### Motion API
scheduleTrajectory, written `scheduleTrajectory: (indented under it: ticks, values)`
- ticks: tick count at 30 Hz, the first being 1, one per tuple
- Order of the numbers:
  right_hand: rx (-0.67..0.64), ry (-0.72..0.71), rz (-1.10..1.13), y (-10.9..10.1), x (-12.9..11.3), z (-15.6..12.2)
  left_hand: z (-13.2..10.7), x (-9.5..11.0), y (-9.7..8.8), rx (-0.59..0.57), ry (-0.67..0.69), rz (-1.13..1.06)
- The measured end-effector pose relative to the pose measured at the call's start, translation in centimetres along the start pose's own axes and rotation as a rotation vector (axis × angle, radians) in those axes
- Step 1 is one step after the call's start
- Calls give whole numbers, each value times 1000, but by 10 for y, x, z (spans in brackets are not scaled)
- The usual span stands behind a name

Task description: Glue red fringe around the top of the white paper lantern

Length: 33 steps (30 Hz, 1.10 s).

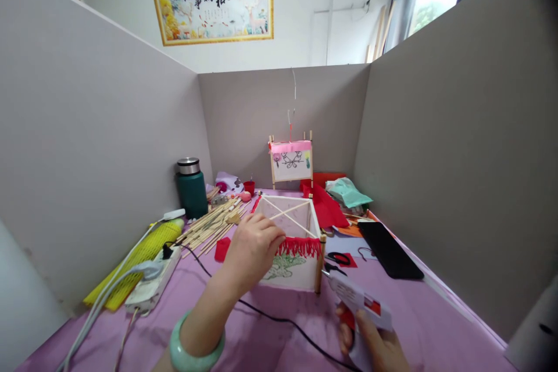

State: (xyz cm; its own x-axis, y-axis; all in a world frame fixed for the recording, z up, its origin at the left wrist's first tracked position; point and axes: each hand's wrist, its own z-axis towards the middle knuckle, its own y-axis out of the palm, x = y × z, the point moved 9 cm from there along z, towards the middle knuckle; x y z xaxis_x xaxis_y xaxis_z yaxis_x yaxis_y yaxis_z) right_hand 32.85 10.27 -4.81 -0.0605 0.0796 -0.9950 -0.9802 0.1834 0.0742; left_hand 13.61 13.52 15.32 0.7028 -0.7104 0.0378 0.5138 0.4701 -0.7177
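Note:
A square lantern (300,276) with a wooden-stick frame and white panels stands in front of me, a green drawing on its near side. Red fringe (305,247) runs along its top near edge. My left hand (259,241), a pale green bangle on its wrist, pinches the fringe at that edge; the fingertips are partly hidden. Two crossed sticks (291,216) span the lantern's open top. In my right hand (370,340) is a white hot glue gun (360,296), its nozzle close to the lantern's lower right corner post. Fingers wrap round its handle near the red trigger.
Black scissors (339,258) and a black phone (390,250) lie at right. A power strip (152,282), bamboo sticks (213,224) and a green bottle (192,189) are at left. A smaller lantern (291,161) hangs behind. A black cord (279,318) crosses the purple cloth; grey partitions enclose the table.

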Motion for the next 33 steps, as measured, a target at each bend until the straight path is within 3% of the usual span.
scheduleTrajectory:
  ticks: [5, 8, 12, 15, 18, 21, 24, 26, 29, 33]
  values:
    - [-16, 8, 28, -1, 6, 2, 0, 4, -3, 3, 22, 40]
    - [-53, 10, 56, 1, 9, 3, 1, 7, 2, -52, 54, 78]
    - [-9, 17, 56, -1, 4, 1, 2, 5, -3, -47, 40, 29]
    - [10, 5, 28, 0, -2, -2, -4, -1, -20, 92, -9, -84]
    - [15, -1, 30, 1, -2, -3, -25, -12, -45, 377, -90, -117]
    - [24, 16, 70, 0, 2, -3, -68, -40, -54, 622, -353, -74]
    - [33, 11, 149, -1, 0, -3, -110, -69, -31, 556, -626, -83]
    - [55, 1, 208, -3, -3, -3, -131, -78, -10, 456, -666, -107]
    - [78, -20, 288, -5, -10, -1, -149, -79, 17, 335, -634, -151]
    - [97, -22, 322, -6, -15, 3, -150, -69, 38, 183, -526, -175]
